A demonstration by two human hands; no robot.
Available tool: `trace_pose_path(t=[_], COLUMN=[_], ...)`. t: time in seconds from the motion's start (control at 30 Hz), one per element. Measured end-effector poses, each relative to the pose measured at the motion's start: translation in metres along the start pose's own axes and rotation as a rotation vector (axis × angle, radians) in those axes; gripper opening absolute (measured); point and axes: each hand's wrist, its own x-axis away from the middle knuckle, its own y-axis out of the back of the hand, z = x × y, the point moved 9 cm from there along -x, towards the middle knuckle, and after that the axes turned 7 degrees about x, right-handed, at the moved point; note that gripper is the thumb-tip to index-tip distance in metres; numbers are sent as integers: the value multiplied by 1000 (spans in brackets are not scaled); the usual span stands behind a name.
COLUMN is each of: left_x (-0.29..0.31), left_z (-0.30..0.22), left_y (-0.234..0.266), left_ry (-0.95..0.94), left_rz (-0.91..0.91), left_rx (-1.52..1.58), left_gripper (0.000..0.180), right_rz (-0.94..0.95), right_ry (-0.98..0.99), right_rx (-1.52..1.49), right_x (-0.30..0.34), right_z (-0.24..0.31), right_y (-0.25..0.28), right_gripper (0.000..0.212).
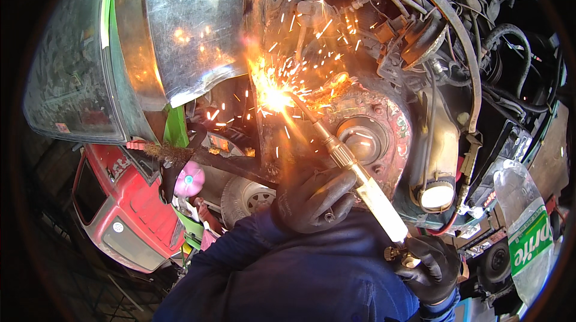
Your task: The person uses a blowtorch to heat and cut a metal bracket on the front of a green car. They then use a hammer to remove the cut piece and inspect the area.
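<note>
A gas torch [377,202] with a pale handle and brass fittings slants up and left across the middle. Its tip meets a rusty metal edge [257,106], where a bright flame and spraying sparks [276,99] hide the exact spot. My left hand [315,199], in a dark glove, is closed with its fingers against the torch's forward part. Farther down, my gloved right hand [429,265] is closed around the valve end, beside the brass knobs [393,254]. A shiny metal sheet [198,28] lies left of the flame, reflecting its glow.
Right of the flame is a worn round housing [393,124], with hoses [462,40] and a capped reservoir [437,193] beyond. A clear plastic bottle [522,196] with a green label is at far right. A windshield [69,64] and a red vehicle [129,202] fill the left.
</note>
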Motion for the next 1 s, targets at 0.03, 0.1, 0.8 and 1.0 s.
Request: trace_pose_path(t=[0.03,0.1,0.8,1.0], left_x=[0,1,3,3], left_z=[0,1,2,1], left_y=[0,-1,-3,-5], left_ry=[2,7,7,16], left_rz=[4,2,-19,8], left_rx=[3,19,9,-7], left_gripper=[57,57,64,63], right_rz=[3,11,-11,-29], right_ry=[4,10,63,91], right_rx=[5,19,116,215], right_x=[-1,-2,5,11], right_z=[0,1,5,9], right_y=[0,0,-9,-10], right_gripper=[65,65,71,72])
